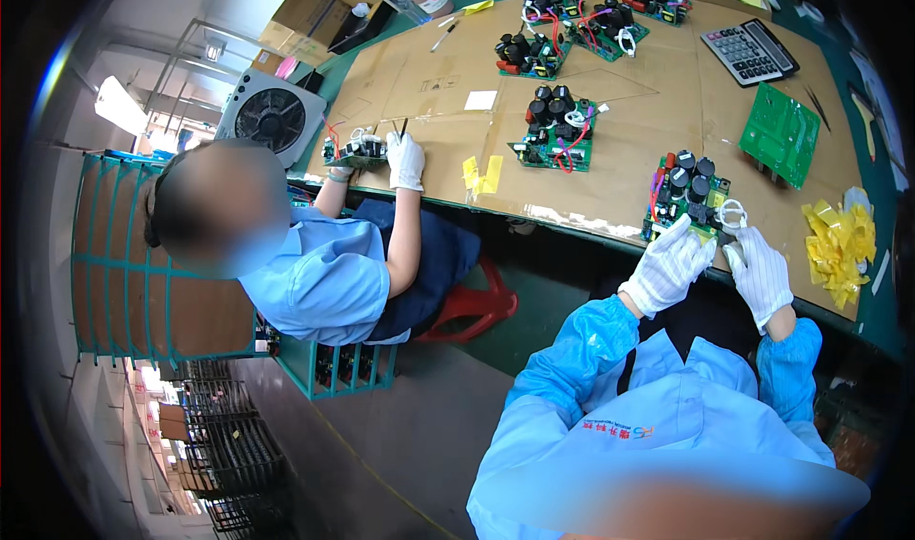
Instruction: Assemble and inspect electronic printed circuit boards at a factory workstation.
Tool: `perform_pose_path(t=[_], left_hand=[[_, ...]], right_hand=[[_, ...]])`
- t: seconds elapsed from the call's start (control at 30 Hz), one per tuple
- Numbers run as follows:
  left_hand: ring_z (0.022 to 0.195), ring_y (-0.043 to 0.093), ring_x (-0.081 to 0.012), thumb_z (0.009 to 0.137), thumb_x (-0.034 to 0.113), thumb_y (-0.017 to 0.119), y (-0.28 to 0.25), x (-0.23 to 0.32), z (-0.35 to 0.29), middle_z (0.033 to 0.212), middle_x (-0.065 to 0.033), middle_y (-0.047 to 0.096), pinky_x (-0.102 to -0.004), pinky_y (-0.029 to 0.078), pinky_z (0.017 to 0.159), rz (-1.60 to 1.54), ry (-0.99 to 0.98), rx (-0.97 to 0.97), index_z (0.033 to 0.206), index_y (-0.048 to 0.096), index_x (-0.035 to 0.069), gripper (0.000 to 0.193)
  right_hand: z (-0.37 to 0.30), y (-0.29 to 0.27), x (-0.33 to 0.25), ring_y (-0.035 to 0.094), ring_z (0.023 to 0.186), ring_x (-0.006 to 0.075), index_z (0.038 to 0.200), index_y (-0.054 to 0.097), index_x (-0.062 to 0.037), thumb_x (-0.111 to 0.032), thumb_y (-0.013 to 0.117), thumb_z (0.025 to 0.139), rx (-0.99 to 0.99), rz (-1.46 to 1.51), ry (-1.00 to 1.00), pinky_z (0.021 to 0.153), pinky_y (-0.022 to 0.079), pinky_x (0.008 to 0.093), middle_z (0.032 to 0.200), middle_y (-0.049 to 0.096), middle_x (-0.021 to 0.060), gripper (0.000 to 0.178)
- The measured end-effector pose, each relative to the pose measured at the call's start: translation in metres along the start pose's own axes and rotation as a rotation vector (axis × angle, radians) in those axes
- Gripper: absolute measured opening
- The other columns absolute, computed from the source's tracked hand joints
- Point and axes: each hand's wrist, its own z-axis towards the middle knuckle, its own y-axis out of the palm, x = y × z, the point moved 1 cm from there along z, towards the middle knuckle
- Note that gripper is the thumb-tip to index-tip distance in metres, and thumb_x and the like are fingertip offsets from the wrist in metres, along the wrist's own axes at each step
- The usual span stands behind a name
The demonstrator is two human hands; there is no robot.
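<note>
A green circuit board with black capacitors, red and purple wires and a looped white cable is at the table's near edge on the right. My left hand, in a white striped glove, is closed at the board's near edge, its fingers lying over the corner. In a matching glove, my right hand is just below the white loop, fingers together and bent. Whatever it pinches is too small to make out. Beyond it, another green board lies with its solder side up.
Brown cardboard covers the green table. Yellow tape pieces are heaped at right, below a calculator and tweezers. Several boards stand farther off. At left a co-worker on a red stool handles a board.
</note>
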Motion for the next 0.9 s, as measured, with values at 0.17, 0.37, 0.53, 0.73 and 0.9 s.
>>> perform_pose_path(t=[0.17, 0.37, 0.53, 0.73, 0.9], left_hand=[[0.095, 0.064, -0.0292, 0.065, 0.010, 0.068, 0.004, -0.004, 0.002, 0.095, -0.0110, 0.064, -0.0478, 0.045, 0.103, -0.100, -0.017, 0.012, 0.112, 0.063, 0.007, 0.047], [0.084, 0.065, -0.0233, 0.070, 0.010, 0.072, 0.003, -0.011, 0.006, 0.088, -0.0044, 0.065, -0.0474, 0.042, 0.103, -0.055, 0.001, 0.025, 0.115, 0.061, 0.014, 0.046], [0.089, 0.064, -0.0241, 0.067, 0.015, 0.079, 0.008, -0.010, 0.004, 0.095, -0.0029, 0.065, -0.0445, 0.040, 0.100, -0.035, 0.018, -0.015, 0.112, 0.062, 0.016, 0.048], [0.087, 0.064, -0.0251, 0.069, 0.015, 0.079, 0.007, -0.009, 0.002, 0.091, -0.0042, 0.063, -0.0453, 0.040, 0.099, -0.031, 0.032, -0.027, 0.113, 0.062, 0.015, 0.047], [0.087, 0.064, -0.0270, 0.068, 0.015, 0.080, 0.006, -0.010, 0.004, 0.092, -0.0061, 0.063, -0.0467, 0.041, 0.100, -0.014, 0.033, -0.029, 0.113, 0.061, 0.014, 0.049]], right_hand=[[0.004, -0.005, 0.008, 0.064, 0.090, 0.0405, 0.123, 0.057, -0.0081, -0.026, 0.056, 0.094, -0.023, 0.091, -0.044, 0.075, 0.051, 0.0494, 0.106, 0.067, 0.0182, 0.034], [0.013, -0.029, 0.000, 0.065, 0.088, 0.0408, 0.118, 0.057, -0.0132, -0.029, 0.053, 0.094, -0.224, 0.193, -0.015, 0.075, 0.051, 0.0518, 0.098, 0.069, 0.0189, 0.029], [0.012, -0.024, 0.004, 0.066, 0.086, 0.0402, 0.123, 0.057, -0.0156, -0.028, 0.052, 0.095, -0.343, 0.185, 0.013, 0.076, 0.051, 0.0513, 0.099, 0.069, 0.0173, 0.031], [0.010, -0.024, 0.001, 0.064, 0.095, 0.0398, 0.131, 0.055, -0.0157, -0.022, 0.062, 0.090, -0.443, 0.174, -0.053, 0.079, 0.051, 0.0492, 0.108, 0.067, 0.0153, 0.042], [0.012, -0.024, 0.001, 0.065, 0.087, 0.0401, 0.133, 0.053, -0.0174, -0.018, 0.063, 0.088, -0.509, 0.173, -0.041, 0.072, 0.050, 0.0498, 0.101, 0.068, 0.0161, 0.047]])
